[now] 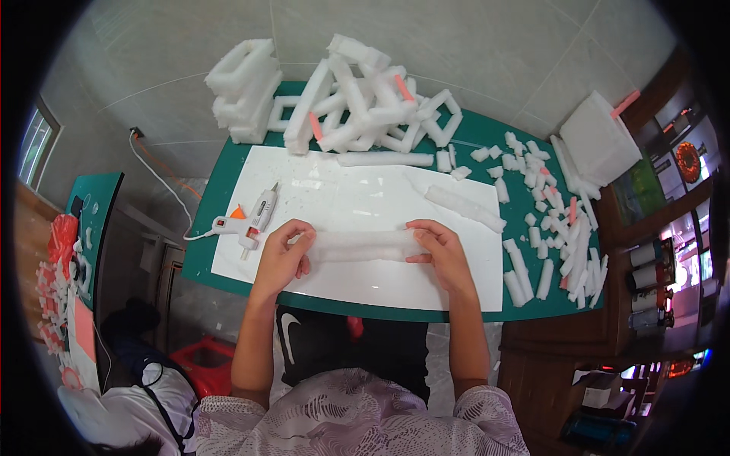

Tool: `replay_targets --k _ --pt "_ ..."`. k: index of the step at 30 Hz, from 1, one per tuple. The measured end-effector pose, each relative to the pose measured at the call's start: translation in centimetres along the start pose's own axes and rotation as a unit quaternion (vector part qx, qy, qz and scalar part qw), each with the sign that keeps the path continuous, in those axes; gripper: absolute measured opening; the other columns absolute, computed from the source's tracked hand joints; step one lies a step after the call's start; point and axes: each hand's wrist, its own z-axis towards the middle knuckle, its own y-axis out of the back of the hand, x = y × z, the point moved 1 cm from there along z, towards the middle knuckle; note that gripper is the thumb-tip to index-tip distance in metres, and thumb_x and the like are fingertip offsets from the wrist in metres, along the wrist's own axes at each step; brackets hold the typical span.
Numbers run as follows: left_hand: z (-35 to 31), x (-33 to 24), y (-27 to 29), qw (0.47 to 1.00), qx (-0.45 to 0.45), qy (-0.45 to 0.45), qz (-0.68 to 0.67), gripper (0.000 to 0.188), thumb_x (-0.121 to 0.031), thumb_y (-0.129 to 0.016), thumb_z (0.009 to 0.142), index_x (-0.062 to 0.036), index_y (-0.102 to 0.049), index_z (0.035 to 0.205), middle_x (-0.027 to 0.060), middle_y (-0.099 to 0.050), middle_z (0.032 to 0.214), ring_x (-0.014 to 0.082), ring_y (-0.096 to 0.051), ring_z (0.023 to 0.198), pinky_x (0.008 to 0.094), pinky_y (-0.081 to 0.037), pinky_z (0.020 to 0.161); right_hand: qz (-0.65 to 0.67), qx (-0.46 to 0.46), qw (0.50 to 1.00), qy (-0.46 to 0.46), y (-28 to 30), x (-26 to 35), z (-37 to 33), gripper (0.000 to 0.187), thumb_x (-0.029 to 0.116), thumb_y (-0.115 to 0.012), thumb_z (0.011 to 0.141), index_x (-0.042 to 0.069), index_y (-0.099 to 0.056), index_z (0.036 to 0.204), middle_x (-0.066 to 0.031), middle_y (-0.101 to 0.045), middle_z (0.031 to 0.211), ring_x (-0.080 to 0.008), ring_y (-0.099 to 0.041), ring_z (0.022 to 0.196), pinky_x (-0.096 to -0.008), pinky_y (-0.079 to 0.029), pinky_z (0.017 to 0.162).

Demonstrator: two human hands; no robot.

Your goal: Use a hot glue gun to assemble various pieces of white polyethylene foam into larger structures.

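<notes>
Between my two hands lies a long white foam strip, held level just over a white board. My left hand is closed on its left end, and my right hand grips the right end with thumb and fingers. To the left of my left hand rests a white glue gun with an orange part, its cord running off to the left. Another foam strip lies slanted on the board beyond my right hand, and a further strip sits along the board's far edge.
Stacked white foam frames fill the far side of the green table. Several foam scraps and loose strips cover the right side, near a foam block. A second table and a person are at left.
</notes>
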Motion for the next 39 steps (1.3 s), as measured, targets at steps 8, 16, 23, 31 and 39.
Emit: replay_targets --k 8,16,23,31,39 --pt "-0.1 1.2 -0.3 0.998 -0.012 -0.053 0.004 0.038 -0.035 -0.042 0.107 -0.0039 -0.059 0.118 -0.0014 -0.047 0.054 0.0062 -0.047 0.043 0.0208 -0.035 0.041 -0.044 -0.007 0.998 0.049 0.4 0.0 -1.0 0.039 0.023 -0.056 0.1 0.005 -0.056 0.135 -0.0034 -0.06 0.118 -0.0115 -0.057 0.102 -0.0268 -0.054 0.075" --pt "-2.5 4.2 0.9 0.99 -0.061 -0.097 0.079 0.061 -0.009 -0.065 0.09 -0.0004 -0.039 0.144 0.0199 -0.057 0.127 0.0059 -0.051 0.059 0.0203 -0.041 0.05 -0.115 0.006 0.98 0.161 1.5 -2.6 -1.8 0.058 0.018 -0.068 0.094 0.009 -0.045 0.146 -0.0115 -0.054 0.137 -0.0219 -0.053 0.12 -0.032 -0.054 0.081" --pt "-2.4 2.6 0.0 0.978 -0.036 -0.065 0.195 0.061 0.004 -0.071 0.079 0.0047 -0.048 0.136 0.0131 -0.058 0.112 0.0087 -0.054 0.075 0.0222 -0.046 0.063 -0.335 0.002 0.931 0.147 1.3 -2.4 -2.0 0.062 0.01 -0.077 0.082 0.005 -0.052 0.139 -0.0198 -0.062 0.116 -0.0183 -0.065 0.088 -0.0273 -0.054 0.077" --pt "-2.3 4.1 -0.3 0.988 -0.026 -0.144 -0.042 0.028 -0.002 -0.064 0.092 0.001 -0.056 0.119 0.0081 -0.063 0.103 0.0113 -0.059 0.087 0.0234 -0.048 0.074 -0.185 -0.043 0.981 0.035 4.5 -0.2 -5.9 0.041 0.013 -0.081 0.082 -0.002 -0.061 0.114 -0.0027 -0.064 0.097 -0.0119 -0.063 0.083 -0.0273 -0.055 0.075" --pt "-2.9 5.2 0.0 0.992 0.017 -0.126 -0.012 0.011 -0.009 -0.054 0.101 0.0008 -0.057 0.095 0.0085 -0.071 0.085 0.0104 -0.062 0.077 0.0241 -0.048 0.071 -0.022 -0.205 0.972 0.117 11.5 1.2 -7.6 0.048 0.004 -0.075 0.085 -0.002 -0.055 0.129 -0.007 -0.062 0.116 -0.0135 -0.061 0.104 -0.0269 -0.051 0.086"
